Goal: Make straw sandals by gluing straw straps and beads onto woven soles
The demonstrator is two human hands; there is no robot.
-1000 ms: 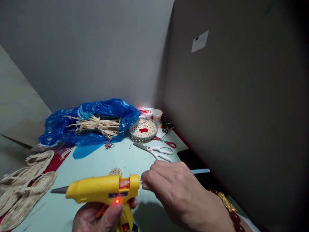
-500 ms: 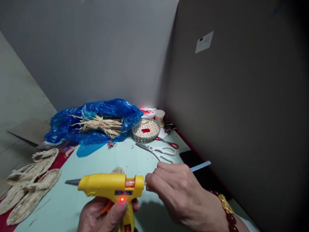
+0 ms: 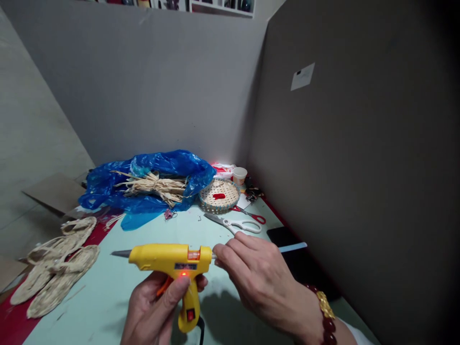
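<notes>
1. Head view: glue gun (image 3: 161, 257) is level above the table (image 3: 115, 287), toward its near edge, nozzle pointing left, red light lit.
2. We've got our left hand (image 3: 153, 306) wrapped round its handle.
3. Our right hand (image 3: 262, 285) is clamped on the glue stick (image 3: 293, 247) at the gun's rear; far end pokes out past the hand.
4. Left edge: woven sandals (image 3: 68, 278). Far edge: blue bag (image 3: 172, 160), basket (image 3: 217, 207).

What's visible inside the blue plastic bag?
A bundle of straw-like strips lies in the opening of the blue plastic bag; anything deeper is covered by crumpled plastic.
</notes>
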